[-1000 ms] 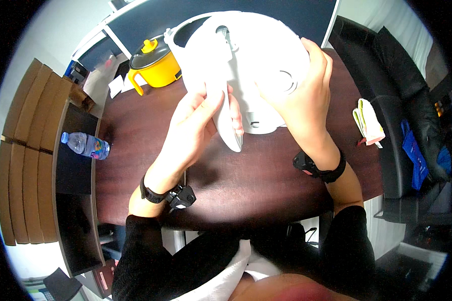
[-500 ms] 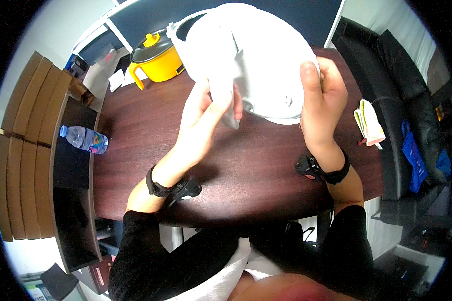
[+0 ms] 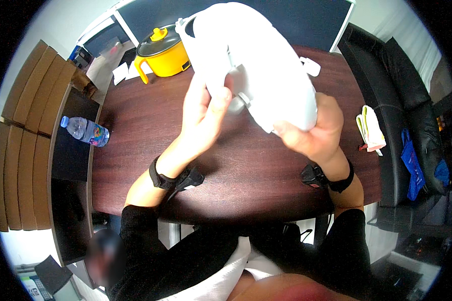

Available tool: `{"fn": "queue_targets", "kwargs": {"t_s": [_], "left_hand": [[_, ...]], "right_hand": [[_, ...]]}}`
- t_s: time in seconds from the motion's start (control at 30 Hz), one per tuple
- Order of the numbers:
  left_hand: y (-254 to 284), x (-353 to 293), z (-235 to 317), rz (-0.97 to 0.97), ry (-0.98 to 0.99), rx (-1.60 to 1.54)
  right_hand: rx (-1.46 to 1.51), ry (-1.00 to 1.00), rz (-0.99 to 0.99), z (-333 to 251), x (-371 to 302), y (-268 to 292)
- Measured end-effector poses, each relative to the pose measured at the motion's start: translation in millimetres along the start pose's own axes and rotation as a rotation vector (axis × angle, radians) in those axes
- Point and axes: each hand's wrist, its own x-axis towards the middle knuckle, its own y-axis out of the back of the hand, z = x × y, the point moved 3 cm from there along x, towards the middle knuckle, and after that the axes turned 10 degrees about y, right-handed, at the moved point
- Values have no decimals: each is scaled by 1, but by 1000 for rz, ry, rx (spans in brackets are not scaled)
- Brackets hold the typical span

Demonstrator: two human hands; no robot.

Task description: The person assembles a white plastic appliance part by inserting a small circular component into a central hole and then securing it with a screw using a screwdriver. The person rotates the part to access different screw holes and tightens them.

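A large, glossy white kettle-shaped appliance [image 3: 266,60] is held up, tilted, over the far middle of the table. A dark opening shows at its upper left, and small protruding parts stick out on the near side. My left hand [image 3: 203,118] closes around its handle-like left part, with the thumb toward me. Around the lower right edge my right hand [image 3: 316,133] is closed, thumb on the near side and fingers mostly hidden behind. Glare washes out much of the white surface. Both wrists wear black straps with small black devices.
A yellow pot [image 3: 163,57] with a dark lid stands at the far left of the brown table [image 3: 246,180]. A small white piece [image 3: 311,66] lies behind my right hand. Folded cloth [image 3: 370,129] is near the right edge. A water bottle [image 3: 85,131] lies on the left-hand shelf.
The white appliance has been turned, its right end swinging lower and toward me. My right hand has moved down with its edge. A white piece behind it has come into view.
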Motion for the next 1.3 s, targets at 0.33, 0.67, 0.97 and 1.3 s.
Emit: {"fn": "queue_targets", "kwargs": {"t_s": [0.33, 0.67, 0.97, 1.3], "left_hand": [[15, -8, 8, -106, -69, 178], [5, 8, -17, -61, -115, 222], [3, 7, -19, -39, -71, 167], [4, 3, -16, -36, -41, 123]], "right_hand": [[-495, 437, -379, -17, -8, -17], [-581, 434, -468, -15, -13, -23], [-563, 436, -360, -16, -15, -37], [-466, 421, -258, -7, -16, -29]]}}
